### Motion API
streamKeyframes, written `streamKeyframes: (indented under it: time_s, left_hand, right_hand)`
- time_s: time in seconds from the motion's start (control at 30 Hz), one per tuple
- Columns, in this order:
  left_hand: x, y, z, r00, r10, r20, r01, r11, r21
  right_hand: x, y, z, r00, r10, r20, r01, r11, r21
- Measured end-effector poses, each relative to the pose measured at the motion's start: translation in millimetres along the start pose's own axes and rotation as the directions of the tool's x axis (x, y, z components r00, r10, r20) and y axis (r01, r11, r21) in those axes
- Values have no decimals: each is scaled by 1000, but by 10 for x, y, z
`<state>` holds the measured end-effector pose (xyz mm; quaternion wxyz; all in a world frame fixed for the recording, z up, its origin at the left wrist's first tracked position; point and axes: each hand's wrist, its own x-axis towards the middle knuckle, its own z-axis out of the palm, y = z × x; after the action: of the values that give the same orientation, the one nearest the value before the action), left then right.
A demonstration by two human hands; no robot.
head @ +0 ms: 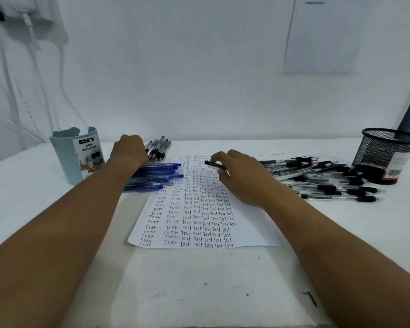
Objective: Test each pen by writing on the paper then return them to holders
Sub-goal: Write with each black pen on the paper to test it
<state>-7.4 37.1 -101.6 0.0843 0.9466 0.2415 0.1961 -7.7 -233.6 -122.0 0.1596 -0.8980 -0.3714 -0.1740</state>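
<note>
R hand (242,176) pinches black pen (214,165) over paper (251,223); L hand (129,149) knuckles-up, fingers hidden, maybe curled.

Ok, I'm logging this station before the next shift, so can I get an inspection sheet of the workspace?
Surface: white table with a few dark marks near the front edge.
Job's things: paper covered in columns of "Test"; blue pens piled at its left edge; black pens heaped on the right; a small bunch of black pens behind the left hand; blue holder and mesh holder both upright.
Clutter: nothing seen.
Hands: left hand rests on the blue pens; right hand grips a black pen over the paper.
Cables: white cables hang on the wall, far left.
Surroundings: white wall, a posted sheet upper right.
</note>
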Motion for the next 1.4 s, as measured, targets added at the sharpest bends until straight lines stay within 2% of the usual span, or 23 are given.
streamKeyframes:
  time_s: [0.3, 0.5, 0.67, 0.83, 0.9, 0.97, 1.03, 1.07, 1.1, 1.23, 1.33, 1.4]
  left_hand:
    - [-13, -25, -10, 1000, 3, -15, -3, 1000, 13]
    - [-50, -49, -50, 998, 33, -59, -38, 995, -88]
    - [-274, 79, -116, 965, 229, -126, -255, 931, -259]
    - [-618, 224, -202, 887, 453, -92, -455, 819, -350]
    - [-728, 241, -203, 853, 517, -70, -503, 779, -375]
    - [-796, 235, -190, 829, 559, -25, -521, 755, -397]
    - [-830, 223, -172, 808, 589, 28, -525, 740, -420]
    - [-845, 215, -167, 795, 605, 47, -533, 733, -422]
    - [-859, 207, -166, 782, 620, 60, -543, 725, -423]
    - [-887, 229, -180, 731, 681, 30, -618, 681, -392]
    - [-898, 257, -208, 706, 709, -12, -657, 648, -385]
    - [-913, 273, -214, 687, 726, 30, -660, 640, -393]
  right_hand:
    - [-28, -6, -23, 999, 25, -47, -25, 1000, -15]
    - [-22, -7, -54, 998, 41, -38, -41, 999, 4]
    - [-6, -1, -60, 989, 109, -102, -101, 992, 80]
    - [-35, 79, -163, 968, 189, -166, -175, 980, 97]
    - [-67, 97, -215, 958, 198, -209, -162, 971, 177]
    - [-115, 67, -263, 925, 298, -235, -172, 882, 438]
    - [-162, 36, -311, 881, 440, -172, -166, 629, 760]
    - [-183, 35, -329, 865, 484, -133, -148, 499, 854]
    - [-202, 48, -345, 856, 504, -116, -134, 433, 891]
    - [-277, 43, -377, 843, 529, -98, -184, 454, 872]
    - [-313, -53, -419, 850, 527, 1, -207, 333, 920]
    - [-372, -88, -476, 868, 491, 71, -225, 262, 938]
